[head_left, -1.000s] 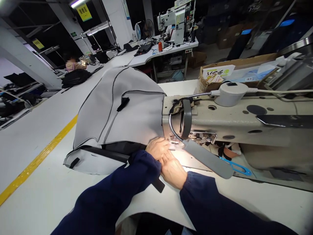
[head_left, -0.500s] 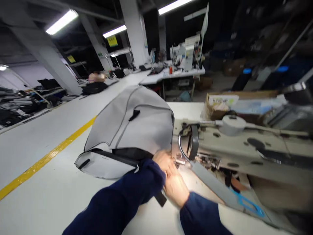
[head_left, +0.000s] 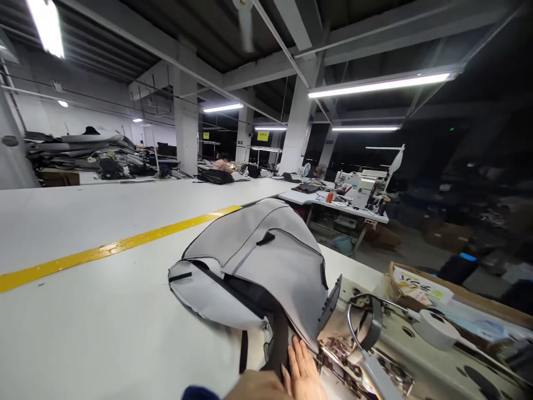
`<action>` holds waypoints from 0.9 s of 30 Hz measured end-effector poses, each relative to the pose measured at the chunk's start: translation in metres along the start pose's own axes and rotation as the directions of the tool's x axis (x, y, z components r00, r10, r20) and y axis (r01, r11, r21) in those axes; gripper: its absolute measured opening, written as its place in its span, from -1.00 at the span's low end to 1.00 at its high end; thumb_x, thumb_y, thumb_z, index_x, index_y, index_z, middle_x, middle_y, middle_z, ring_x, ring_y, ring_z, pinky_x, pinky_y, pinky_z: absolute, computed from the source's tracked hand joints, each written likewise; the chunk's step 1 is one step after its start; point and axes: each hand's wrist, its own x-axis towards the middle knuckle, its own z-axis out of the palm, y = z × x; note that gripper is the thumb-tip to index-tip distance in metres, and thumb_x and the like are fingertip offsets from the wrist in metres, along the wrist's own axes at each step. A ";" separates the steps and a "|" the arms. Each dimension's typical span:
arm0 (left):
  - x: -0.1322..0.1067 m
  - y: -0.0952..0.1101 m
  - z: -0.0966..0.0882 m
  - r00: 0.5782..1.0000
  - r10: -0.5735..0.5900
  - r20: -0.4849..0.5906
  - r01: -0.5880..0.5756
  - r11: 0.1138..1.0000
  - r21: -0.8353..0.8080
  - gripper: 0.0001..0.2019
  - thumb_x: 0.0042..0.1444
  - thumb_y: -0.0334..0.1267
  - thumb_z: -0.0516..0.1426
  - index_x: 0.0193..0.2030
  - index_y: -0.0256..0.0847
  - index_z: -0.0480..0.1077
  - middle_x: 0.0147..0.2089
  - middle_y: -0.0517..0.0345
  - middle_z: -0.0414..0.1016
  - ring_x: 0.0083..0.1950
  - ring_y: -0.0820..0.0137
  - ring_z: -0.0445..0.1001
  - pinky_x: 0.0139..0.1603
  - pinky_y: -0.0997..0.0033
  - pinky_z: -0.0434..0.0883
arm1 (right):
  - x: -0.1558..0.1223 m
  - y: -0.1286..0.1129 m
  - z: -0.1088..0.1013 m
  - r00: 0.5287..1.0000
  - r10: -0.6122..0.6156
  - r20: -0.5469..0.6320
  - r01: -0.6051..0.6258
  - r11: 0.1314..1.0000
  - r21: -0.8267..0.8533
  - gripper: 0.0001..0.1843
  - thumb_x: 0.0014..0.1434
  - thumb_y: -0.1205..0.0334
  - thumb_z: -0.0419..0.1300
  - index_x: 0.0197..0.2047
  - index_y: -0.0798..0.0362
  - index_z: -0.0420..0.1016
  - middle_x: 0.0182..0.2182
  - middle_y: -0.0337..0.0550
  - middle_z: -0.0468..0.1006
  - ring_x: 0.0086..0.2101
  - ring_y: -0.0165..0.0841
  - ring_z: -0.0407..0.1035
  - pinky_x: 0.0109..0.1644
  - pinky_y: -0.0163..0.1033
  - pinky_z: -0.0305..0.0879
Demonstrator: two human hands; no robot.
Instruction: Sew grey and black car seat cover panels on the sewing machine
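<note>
A grey fabric bag piece [head_left: 283, 272] with black piping, a small black tab and a side pocket [head_left: 212, 297] lies on the white table beside the sewing machine [head_left: 387, 339]. My right hand [head_left: 306, 373] rests on its lower edge near the needle area, fingers stretched flat and pointing forward. Just left of it, my left hand [head_left: 258, 387] shows only its back at the bottom edge; its fingers are hidden. Between the hands and the pocket runs a wide black strip [head_left: 278, 341]. A narrower black strap [head_left: 244, 351] hangs beneath the pocket.
Yellow tape [head_left: 120, 244] crosses the white table [head_left: 83, 333]. A cardboard box [head_left: 393, 278] with packets stands behind the machine. Farther back are another sewing station [head_left: 358, 191], heaps of grey and black pieces [head_left: 91, 150], and a person [head_left: 222, 163] bent over work.
The view has swung up and left, so the bag piece and hands appear lower. My hands, one overlapping the other before, now lie side by side, the right one flat on the fabric.
</note>
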 end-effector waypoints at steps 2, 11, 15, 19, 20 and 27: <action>-0.028 -0.014 -0.034 0.990 -0.092 -0.110 0.090 0.996 -0.024 -0.58 0.29 0.03 -0.08 0.16 -0.05 0.34 -0.43 0.12 0.44 -0.39 0.40 0.48 -0.41 0.46 0.41 | -0.005 0.004 0.002 0.995 -0.078 -0.065 0.071 0.993 -0.093 -0.54 0.28 0.05 -0.03 -0.07 0.19 0.55 0.00 0.23 0.49 -0.05 0.06 0.43 -0.11 0.07 0.43; 0.002 -0.106 -0.144 0.647 -0.690 -0.325 0.721 0.692 -0.034 -0.49 0.18 0.11 -0.06 0.10 -0.16 0.38 -0.49 0.05 0.43 -0.26 0.11 0.50 -0.12 0.17 0.35 | 0.004 -0.008 -0.040 0.990 -0.137 -0.026 0.137 0.991 -0.004 -0.57 0.26 0.33 -0.08 0.16 0.14 0.30 0.20 0.16 0.28 0.15 -0.02 0.24 0.10 0.11 0.33; -0.015 -0.133 -0.125 0.617 -0.663 -0.424 0.677 0.722 -0.142 -0.60 0.15 0.10 -0.03 -0.41 -0.17 0.38 -0.48 0.09 0.36 -0.18 0.12 0.44 -0.02 0.13 0.29 | 0.014 -0.020 -0.064 0.993 -0.120 0.001 0.120 0.991 0.059 -0.35 0.24 0.42 -0.11 0.38 0.08 -0.12 0.34 0.16 -0.05 0.28 -0.02 -0.02 0.19 0.18 0.23; -0.051 -0.142 -0.111 0.588 -0.643 -0.490 0.557 0.762 -0.330 -0.74 -0.05 -0.03 0.12 -0.49 -0.20 0.27 -0.53 0.19 0.28 -0.35 0.31 0.38 -0.18 0.34 0.33 | 0.041 -0.026 -0.070 0.997 -0.063 0.034 0.060 0.994 0.086 -0.26 0.24 0.45 -0.12 0.42 0.02 -0.34 0.38 0.10 -0.22 0.31 -0.03 -0.14 0.26 0.15 0.14; -0.058 -0.142 -0.111 0.579 -0.640 -0.505 0.512 0.767 -0.386 -0.78 -0.12 -0.10 0.13 -0.46 -0.20 0.26 -0.52 0.22 0.28 -0.38 0.36 0.36 -0.22 0.38 0.34 | 0.049 -0.027 -0.069 0.998 -0.042 0.051 0.037 0.995 0.092 -0.24 0.23 0.47 -0.13 0.42 0.04 -0.35 0.38 0.12 -0.23 0.32 -0.03 -0.17 0.28 0.15 0.11; -0.053 -0.054 -0.164 0.553 -0.537 -0.637 -0.064 0.734 -0.676 -0.59 -0.22 -0.18 0.11 -0.16 -0.19 0.19 -0.37 0.23 0.37 -0.39 0.44 0.40 -0.33 0.47 0.38 | 0.131 -0.058 -0.050 0.899 0.313 0.305 -0.357 0.929 0.100 -0.36 0.16 0.58 -0.09 0.31 0.21 0.09 0.25 0.32 0.12 0.16 0.15 0.16 0.08 0.31 0.22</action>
